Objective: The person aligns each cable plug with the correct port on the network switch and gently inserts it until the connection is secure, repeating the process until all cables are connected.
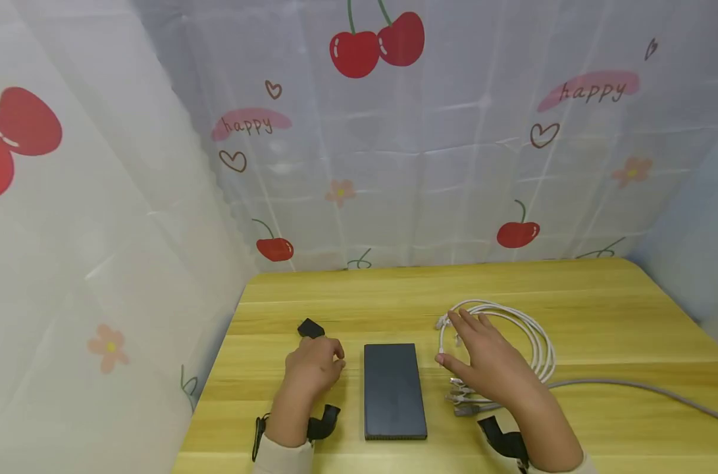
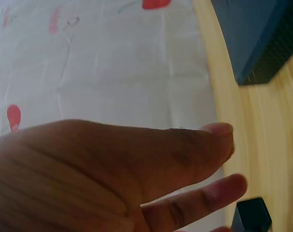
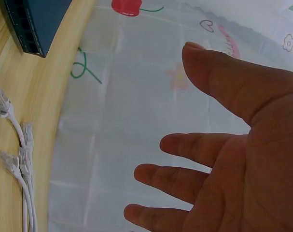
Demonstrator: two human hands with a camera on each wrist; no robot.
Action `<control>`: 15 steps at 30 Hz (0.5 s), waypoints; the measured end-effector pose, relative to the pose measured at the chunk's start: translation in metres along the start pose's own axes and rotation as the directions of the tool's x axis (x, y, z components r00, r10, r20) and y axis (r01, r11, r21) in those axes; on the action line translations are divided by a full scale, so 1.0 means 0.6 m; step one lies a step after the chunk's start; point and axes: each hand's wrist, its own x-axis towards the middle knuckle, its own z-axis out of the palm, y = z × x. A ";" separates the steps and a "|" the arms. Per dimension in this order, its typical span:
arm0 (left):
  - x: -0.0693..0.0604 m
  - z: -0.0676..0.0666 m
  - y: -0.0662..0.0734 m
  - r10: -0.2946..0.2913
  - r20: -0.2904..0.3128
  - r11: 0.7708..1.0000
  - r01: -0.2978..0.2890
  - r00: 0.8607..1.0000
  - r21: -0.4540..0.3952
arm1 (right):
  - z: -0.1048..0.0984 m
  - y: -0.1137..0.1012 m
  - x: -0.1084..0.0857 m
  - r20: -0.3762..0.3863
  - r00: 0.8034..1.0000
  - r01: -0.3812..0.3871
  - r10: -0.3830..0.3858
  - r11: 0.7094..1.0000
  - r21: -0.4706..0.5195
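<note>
A dark blue network switch point(image 1: 394, 392) lies flat between the hands; a row of ports shows along its side in the right wrist view, where the switch point(image 3: 37, 24) sits at the top left. My left hand point(image 1: 314, 365) is left of it with loosely bent fingers, nearest a small black plug-like block point(image 1: 311, 328), and nothing shows between thumb and forefinger. My right hand point(image 1: 491, 359) hovers over coiled white Ethernet cables point(image 1: 536, 329), fingers spread and holding nothing. Several clear cable plugs point(image 3: 24, 162) appear in the right wrist view.
A grey cable point(image 1: 631, 383) runs from its plug near the switch to the table's right side. The wooden table point(image 1: 347, 296) meets a cherry-printed curtain point(image 1: 418, 184) at the back. Black straps with camera mounts point(image 1: 503, 438) sit at both wrists.
</note>
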 end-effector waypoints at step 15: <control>0.015 0.011 -0.061 -0.152 0.020 0.985 0.153 0.988 -0.074 | -0.007 0.002 0.001 0.008 1.000 -0.017 0.017 1.000 0.015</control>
